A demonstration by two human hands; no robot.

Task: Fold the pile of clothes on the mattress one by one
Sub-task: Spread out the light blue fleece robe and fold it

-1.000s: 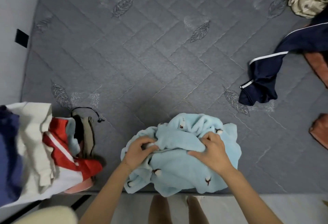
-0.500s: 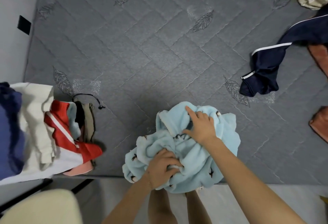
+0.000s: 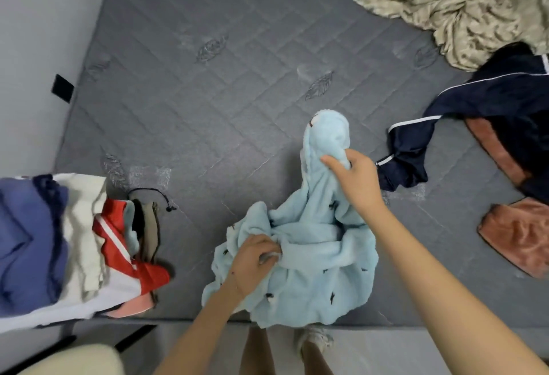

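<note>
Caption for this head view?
A person's left hand and right hand grip a crumpled light-blue fleece garment on the grey mattress.

- Readable text, brands, numbers, signs: none.
- light-blue fleece garment (image 3: pixel 315 255), 6 o'clock: small dark motifs scattered over it, too small to read as lettering.
- navy garment (image 3: pixel 505 92), 3 o'clock: white piping lines; no logo legible.
- black patch (image 3: pixel 62 88) on the wall (image 3: pixel 35 32), 9 o'clock: no marking can be made out.

crumpled pale-blue fleece garment (image 3: pixel 315 244) at mattress (image 3: pixel 208 101) edge.
</note>
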